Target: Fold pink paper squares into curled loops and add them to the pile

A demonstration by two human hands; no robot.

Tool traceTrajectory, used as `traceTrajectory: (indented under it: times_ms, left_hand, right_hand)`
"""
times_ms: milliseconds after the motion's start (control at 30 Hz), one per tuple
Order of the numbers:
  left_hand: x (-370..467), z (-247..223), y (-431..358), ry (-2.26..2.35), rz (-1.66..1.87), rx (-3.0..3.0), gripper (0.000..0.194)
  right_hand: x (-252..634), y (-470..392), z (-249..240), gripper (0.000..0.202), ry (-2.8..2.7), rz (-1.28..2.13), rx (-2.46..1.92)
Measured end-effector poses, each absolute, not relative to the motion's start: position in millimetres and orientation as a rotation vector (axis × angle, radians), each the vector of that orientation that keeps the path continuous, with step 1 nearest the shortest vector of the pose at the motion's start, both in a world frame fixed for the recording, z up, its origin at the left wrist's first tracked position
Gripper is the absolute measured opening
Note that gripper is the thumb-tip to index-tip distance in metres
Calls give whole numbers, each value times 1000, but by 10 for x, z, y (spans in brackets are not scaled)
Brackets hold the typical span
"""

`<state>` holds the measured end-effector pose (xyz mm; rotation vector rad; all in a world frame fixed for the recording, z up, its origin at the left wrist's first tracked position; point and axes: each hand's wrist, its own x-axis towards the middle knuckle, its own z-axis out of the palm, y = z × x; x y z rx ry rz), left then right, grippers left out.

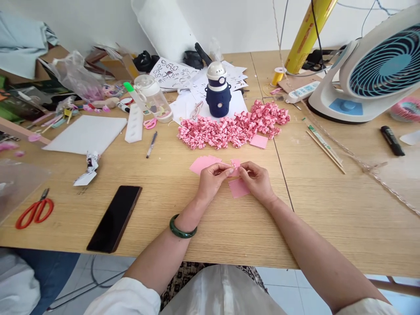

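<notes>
Between my two hands is a small piece of pink paper [235, 164], pinched at its edges. My left hand [212, 178], with a green bangle [183, 226] on the wrist, has thumb and forefinger closed on the paper's left side. On the other side, my right hand [258, 180] grips it with thumb and fingers together. Fanned pink paper squares [202, 163] lie just beyond the left hand. Another pink square [239, 188] rests on the table under the right hand. Farther back is a long heap of small pink curled paper pieces [223, 131], with a loose square [259, 141] at its front.
A dark blue bottle [218, 94] stands behind the heap. To the left are a phone [114, 218], red-handled scissors [35, 212], a pen [151, 145] and a clear jug [154, 98]. A fan [354, 83], wooden sticks [324, 148] and a black marker [392, 140] are at right.
</notes>
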<state>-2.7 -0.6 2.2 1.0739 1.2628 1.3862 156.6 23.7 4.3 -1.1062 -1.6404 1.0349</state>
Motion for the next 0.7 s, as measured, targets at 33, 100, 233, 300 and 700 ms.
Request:
traceTrajectory:
  times_ms: [33,100,233,300,700]
  left_hand:
    - [-27,21,-6,1264,1384,1075,20]
    - [-28,20,-7,1268,1384,1072,21]
    - [-31,19,-2,1255,1390,1068,23]
    - [-34,16,2,1248,1384,1073,24]
    - [-40,76,0,1279,1357,1136,24]
  right_hand:
    - [1564,236,44,19,-1641,1034,-1104]
    - [1560,230,52,19,-1644,1032,-1105]
    - [1554,215,76,19,-1649,1046,-1096]
    - [1555,211,82,18,-1645,1049,-1089]
    - [1553,237,52,17,-1630,1094,-1034]
